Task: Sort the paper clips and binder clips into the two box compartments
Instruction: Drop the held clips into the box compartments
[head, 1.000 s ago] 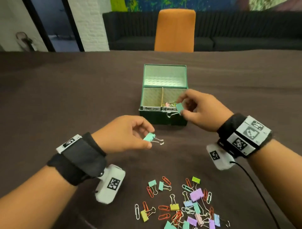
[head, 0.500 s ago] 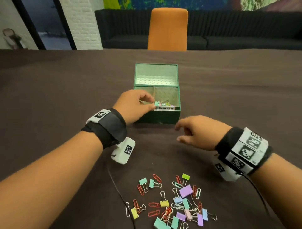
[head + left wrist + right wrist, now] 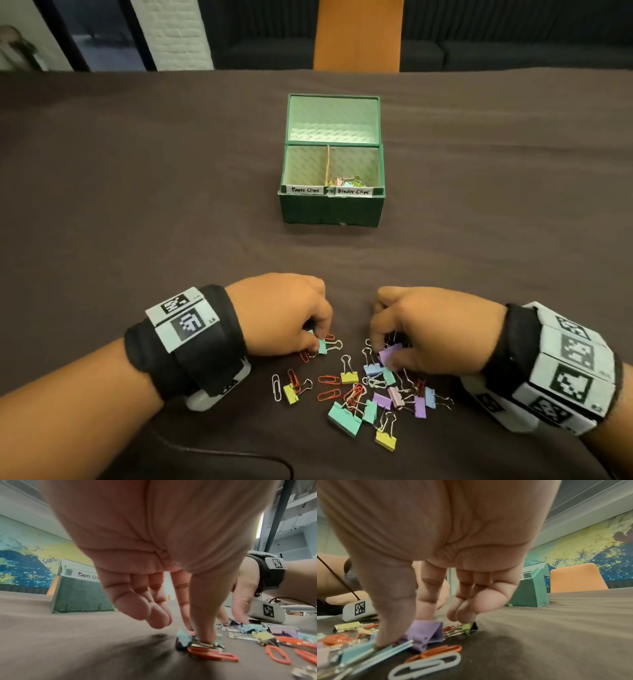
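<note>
A green box (image 3: 331, 209) stands open mid-table, its front labelled Paper Clips on the left and Binder Clips on the right. Several binder clips (image 3: 346, 181) lie in the right compartment. Near me, a mixed pile of coloured binder clips and paper clips (image 3: 359, 394) lies on the cloth. My left hand (image 3: 317, 342) (image 3: 197, 634) is down at the pile's left edge, thumb and forefinger pinching a teal binder clip (image 3: 322, 346) (image 3: 182, 639) that lies over an orange paper clip (image 3: 212, 654). My right hand (image 3: 383, 353) (image 3: 406, 630) pinches a purple binder clip (image 3: 390, 354) (image 3: 426, 631) on the table.
A brown cloth (image 3: 137, 205) covers the table. An orange chair (image 3: 356, 34) stands behind the far edge, before a dark sofa. A black cable (image 3: 239, 455) runs from my left wrist along the near edge. A yellow-green binder clip (image 3: 468, 627) lies under my right hand's curled fingers.
Both hands have come back from the box to the pile. The teal clips they held earlier are gone from them; each now pinches a fresh binder clip on the table.
</note>
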A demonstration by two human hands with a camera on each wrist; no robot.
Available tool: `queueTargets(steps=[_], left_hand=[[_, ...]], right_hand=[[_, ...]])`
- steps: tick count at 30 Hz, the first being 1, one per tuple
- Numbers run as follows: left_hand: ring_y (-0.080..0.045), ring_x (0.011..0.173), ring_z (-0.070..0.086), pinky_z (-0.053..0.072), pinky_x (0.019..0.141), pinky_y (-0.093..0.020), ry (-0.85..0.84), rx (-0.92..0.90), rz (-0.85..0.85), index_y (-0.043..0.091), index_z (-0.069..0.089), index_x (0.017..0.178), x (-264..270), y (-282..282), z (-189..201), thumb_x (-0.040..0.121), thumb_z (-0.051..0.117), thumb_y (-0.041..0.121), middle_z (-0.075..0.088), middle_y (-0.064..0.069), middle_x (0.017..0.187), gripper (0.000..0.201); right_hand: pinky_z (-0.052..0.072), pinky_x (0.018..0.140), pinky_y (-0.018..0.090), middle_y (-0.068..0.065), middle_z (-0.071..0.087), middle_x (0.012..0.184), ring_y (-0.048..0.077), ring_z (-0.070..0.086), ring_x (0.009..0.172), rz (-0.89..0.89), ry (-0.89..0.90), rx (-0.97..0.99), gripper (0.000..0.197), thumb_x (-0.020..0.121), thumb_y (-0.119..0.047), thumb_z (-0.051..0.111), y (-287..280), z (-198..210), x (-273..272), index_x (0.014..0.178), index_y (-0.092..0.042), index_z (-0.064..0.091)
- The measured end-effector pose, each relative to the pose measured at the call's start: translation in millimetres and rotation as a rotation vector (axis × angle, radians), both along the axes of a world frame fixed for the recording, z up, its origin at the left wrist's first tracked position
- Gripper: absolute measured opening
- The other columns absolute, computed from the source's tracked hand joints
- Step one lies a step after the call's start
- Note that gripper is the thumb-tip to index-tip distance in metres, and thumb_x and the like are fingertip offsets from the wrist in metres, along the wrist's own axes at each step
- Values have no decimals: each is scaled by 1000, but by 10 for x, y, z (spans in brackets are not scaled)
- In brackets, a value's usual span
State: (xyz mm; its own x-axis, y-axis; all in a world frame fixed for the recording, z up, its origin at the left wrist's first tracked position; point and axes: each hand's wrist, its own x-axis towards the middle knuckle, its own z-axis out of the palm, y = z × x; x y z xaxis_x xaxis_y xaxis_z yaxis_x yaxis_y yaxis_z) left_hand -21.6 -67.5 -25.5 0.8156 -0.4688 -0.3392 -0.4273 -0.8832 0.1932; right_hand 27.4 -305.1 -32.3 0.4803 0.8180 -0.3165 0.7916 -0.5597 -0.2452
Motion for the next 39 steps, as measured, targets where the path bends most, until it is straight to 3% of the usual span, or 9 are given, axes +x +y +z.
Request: queueTargets(steps=[3,8,16,22,26,28,32,37,39], left_hand=[[-2,84,51,46,75,-25,-43,-50,-2,34,64,95,-44,-14,9,89,64,40,49,16,104,8],[-7,96,55,50,83,-32,2,-22,-35,40,60,116,-88,-82,-43,89,63,47,51,16,111,29],[-8,92,56,50,82,-32,-76,-57,-56,32,64,106,-51,-98,-75,91,58,43,58,13,106,19],[-12,81,60,52,73,-35,-325,-122,-9,30,64,94,-22,-58,-24,90,45,38,61,10,92,21],[-9,71,60,53,64,-35,-596,-281,117,29,65,84,219,90,135,84,55,35,61,11,79,12],[-12,72,61,54,67,-36,-657,-342,172,28,67,85,464,87,254,84,56,34,63,10,80,12],[-19,82,62,53,75,-38,-695,-359,233,23,70,91,1074,-106,506,88,57,29,67,6,88,14],[-29,82,62,44,65,-35,-530,-41,278,19,62,80,1555,-156,498,100,43,40,63,-2,78,36],[-29,89,63,50,72,-39,-523,-76,214,21,67,90,1460,-115,378,100,44,43,67,-3,90,33]], right_hand=[[51,75,31,-17,47,99,3,50,80,-18,15,37,17,84,-47,67,-6,47,5,92,-34,59],[49,66,23,-14,64,76,7,59,71,-145,102,262,21,85,-31,74,-18,296,170,80,-25,54],[44,64,26,-8,60,74,10,54,66,-475,-238,705,23,83,-24,75,426,716,1182,79,-25,53],[50,78,35,-3,59,99,22,59,89,-464,-362,364,28,83,-40,73,590,642,1209,99,-21,59],[46,68,26,-11,66,89,13,60,80,-261,-98,-8,22,81,-34,73,338,458,634,100,-28,62],[46,71,24,-13,67,96,11,61,84,-206,-27,-133,30,81,-30,70,195,323,384,110,-33,62],[52,87,36,-8,53,118,19,59,102,-120,-16,-162,38,87,-19,61,68,110,152,119,-39,59],[53,79,37,-4,62,101,21,60,91,-127,-27,-133,14,87,-24,60,-3,107,173,100,-29,57],[53,76,37,-5,63,95,21,59,85,-161,-105,-65,11,87,-32,58,-25,206,243,97,-28,55]])
